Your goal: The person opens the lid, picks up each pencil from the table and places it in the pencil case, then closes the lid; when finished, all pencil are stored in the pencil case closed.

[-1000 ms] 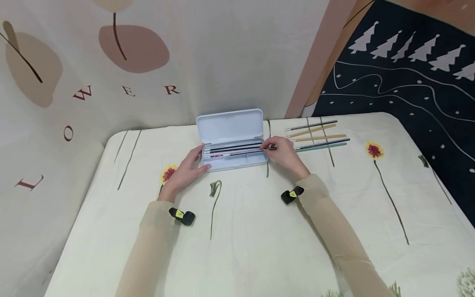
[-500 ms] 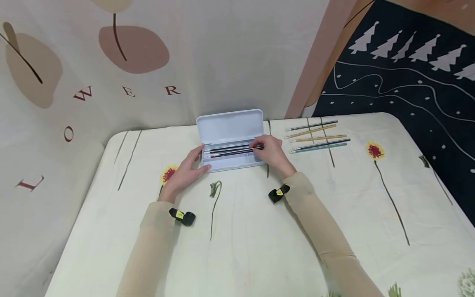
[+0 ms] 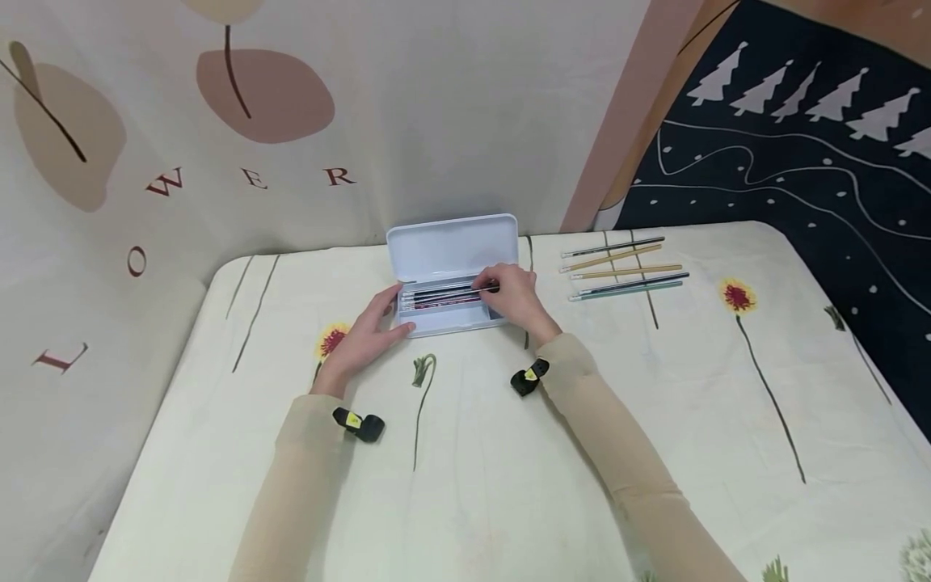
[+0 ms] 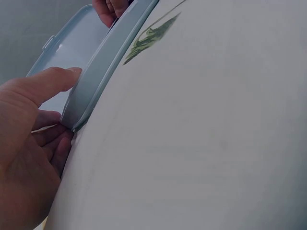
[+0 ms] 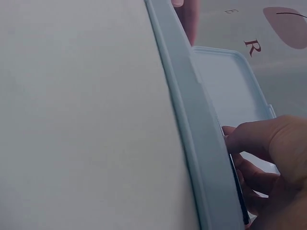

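A pale blue pencil case (image 3: pixel 442 325) stands with its lid (image 3: pixel 452 246) raised, and several pencils (image 3: pixel 436 305) with white ends lie lengthwise in it. At its left end my left hand (image 3: pixel 366 335) grips the corner; the left wrist view has the thumb (image 4: pixel 60 79) at the front rim and the other fingers around the end wall. Over the right part of the case, my right hand (image 3: pixel 512 295) pinches a dark pencil (image 3: pixel 493 288) between thumb and fingertips. In the right wrist view that dark pencil (image 5: pixel 239 189) runs beneath the fingers, partly hidden by them.
Right of the case lie several loose pencils: a black one (image 3: pixel 614 247), two yellow ones (image 3: pixel 625 272), a dark blue one (image 3: pixel 640 283) and a teal one (image 3: pixel 633 292). A flower-printed white cloth (image 3: pixel 465 453) covers the table. Printed fabric (image 3: pixel 465 121) hangs close behind the case.
My right hand has moved left with the dark pencil, from the case's right end to farther over the case. My left hand has stayed at the left end.
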`<control>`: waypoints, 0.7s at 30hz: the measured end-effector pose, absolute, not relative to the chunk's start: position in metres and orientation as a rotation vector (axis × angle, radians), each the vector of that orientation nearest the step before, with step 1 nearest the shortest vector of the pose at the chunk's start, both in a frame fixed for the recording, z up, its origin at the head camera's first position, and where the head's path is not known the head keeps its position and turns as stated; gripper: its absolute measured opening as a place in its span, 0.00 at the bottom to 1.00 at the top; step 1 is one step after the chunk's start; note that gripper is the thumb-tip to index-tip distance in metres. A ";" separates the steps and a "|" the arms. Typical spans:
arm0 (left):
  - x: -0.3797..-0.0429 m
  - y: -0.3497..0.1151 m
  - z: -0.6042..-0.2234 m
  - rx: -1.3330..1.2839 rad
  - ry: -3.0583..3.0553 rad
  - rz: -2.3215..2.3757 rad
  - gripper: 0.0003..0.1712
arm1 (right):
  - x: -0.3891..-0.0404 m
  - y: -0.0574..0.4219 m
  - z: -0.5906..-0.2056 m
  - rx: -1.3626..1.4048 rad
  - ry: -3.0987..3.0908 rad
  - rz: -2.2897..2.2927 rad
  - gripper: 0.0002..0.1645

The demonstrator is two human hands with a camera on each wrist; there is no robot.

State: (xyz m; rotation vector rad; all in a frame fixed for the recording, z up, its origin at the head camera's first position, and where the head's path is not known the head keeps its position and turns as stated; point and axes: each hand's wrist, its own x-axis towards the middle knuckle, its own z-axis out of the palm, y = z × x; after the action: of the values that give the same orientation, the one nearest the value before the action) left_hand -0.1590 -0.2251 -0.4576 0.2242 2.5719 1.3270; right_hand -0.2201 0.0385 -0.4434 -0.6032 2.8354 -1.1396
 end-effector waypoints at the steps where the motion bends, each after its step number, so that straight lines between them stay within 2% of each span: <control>1: -0.159 -0.225 -0.458 0.225 2.572 1.327 0.45 | -0.220 0.038 -0.445 -0.600 2.833 -1.142 0.09; 21: -0.160 -0.225 -0.458 0.227 2.574 1.325 0.45 | -0.222 0.034 -0.449 -0.543 2.815 -1.144 0.10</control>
State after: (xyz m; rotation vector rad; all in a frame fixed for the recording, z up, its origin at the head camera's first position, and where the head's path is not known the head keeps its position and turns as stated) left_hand -0.1601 -0.2252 -0.4581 0.2272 2.5736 1.3247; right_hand -0.2219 0.0341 -0.4488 -0.5426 2.8147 -1.1439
